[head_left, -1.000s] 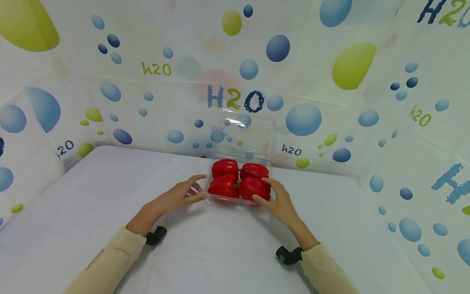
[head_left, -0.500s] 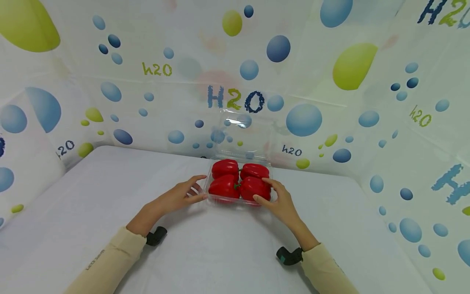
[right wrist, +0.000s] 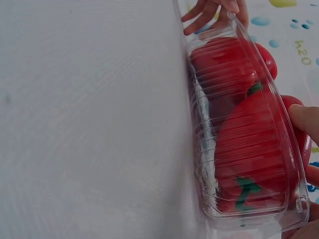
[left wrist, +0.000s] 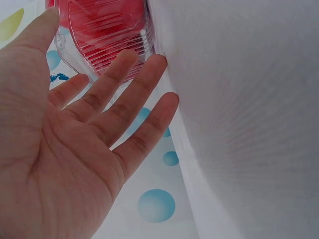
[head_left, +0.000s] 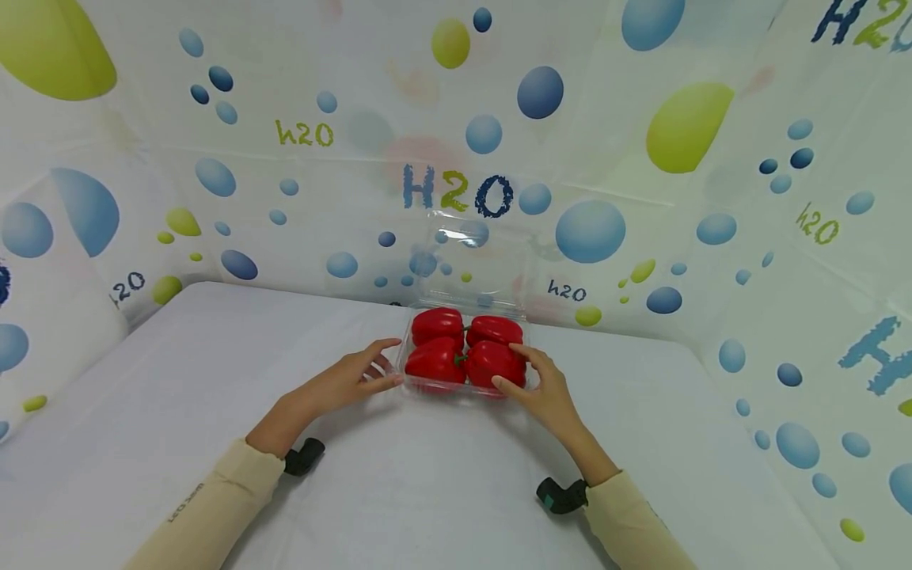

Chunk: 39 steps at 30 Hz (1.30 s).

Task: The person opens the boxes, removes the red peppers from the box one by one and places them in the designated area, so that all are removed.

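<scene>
A clear plastic clamshell box (head_left: 456,391) holds several red bell peppers, two in front and two behind. My right hand (head_left: 552,400) grips the front right bell pepper (head_left: 492,364), forefinger on its far side and thumb at its near side. The right wrist view shows the thumb (right wrist: 305,119) against this pepper, above the box rim. My left hand (head_left: 349,381) is at the box's left side, thumb tip at the near left corner, holding nothing. Its fingers are spread and nearly straight beside the ribbed wall (left wrist: 119,47) in the left wrist view. The front left pepper (head_left: 431,362) lies beside the gripped one.
The box's transparent lid (head_left: 470,265) stands raised at the back, against the patterned backdrop (head_left: 342,190). A white cloth (head_left: 427,491) covers the table. Black wrist cameras, the left one (head_left: 305,457) and the right one (head_left: 561,496), hang under the wrists.
</scene>
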### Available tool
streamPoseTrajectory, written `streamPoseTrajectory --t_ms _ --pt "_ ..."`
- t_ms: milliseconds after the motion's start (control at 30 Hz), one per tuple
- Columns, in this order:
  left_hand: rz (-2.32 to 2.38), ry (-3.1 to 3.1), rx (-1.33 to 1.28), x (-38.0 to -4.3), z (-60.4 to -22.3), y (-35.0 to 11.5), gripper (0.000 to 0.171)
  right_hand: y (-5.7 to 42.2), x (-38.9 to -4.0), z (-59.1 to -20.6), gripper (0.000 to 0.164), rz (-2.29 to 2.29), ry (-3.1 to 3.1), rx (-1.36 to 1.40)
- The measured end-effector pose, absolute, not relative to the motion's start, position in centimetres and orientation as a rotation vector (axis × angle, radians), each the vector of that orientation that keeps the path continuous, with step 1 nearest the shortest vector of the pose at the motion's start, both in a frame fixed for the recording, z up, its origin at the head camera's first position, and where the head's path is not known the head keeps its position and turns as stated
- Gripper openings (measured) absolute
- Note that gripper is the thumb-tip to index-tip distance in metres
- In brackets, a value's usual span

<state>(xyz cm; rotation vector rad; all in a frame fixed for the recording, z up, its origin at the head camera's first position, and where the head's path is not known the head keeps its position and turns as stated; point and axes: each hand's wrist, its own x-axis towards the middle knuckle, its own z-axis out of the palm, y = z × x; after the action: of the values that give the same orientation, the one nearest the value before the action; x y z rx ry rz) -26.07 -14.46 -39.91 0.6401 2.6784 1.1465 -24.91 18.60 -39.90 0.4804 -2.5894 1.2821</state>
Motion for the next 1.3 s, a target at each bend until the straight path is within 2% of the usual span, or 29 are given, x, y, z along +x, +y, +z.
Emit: streamPoseTrajectory --t_ms 1300 --pt "1.179 2.666 0.609 -26.32 -40.05 -14.62 0.071 18.67 -25.2 -40.12 0.058 1.346 -2.491 0.47"
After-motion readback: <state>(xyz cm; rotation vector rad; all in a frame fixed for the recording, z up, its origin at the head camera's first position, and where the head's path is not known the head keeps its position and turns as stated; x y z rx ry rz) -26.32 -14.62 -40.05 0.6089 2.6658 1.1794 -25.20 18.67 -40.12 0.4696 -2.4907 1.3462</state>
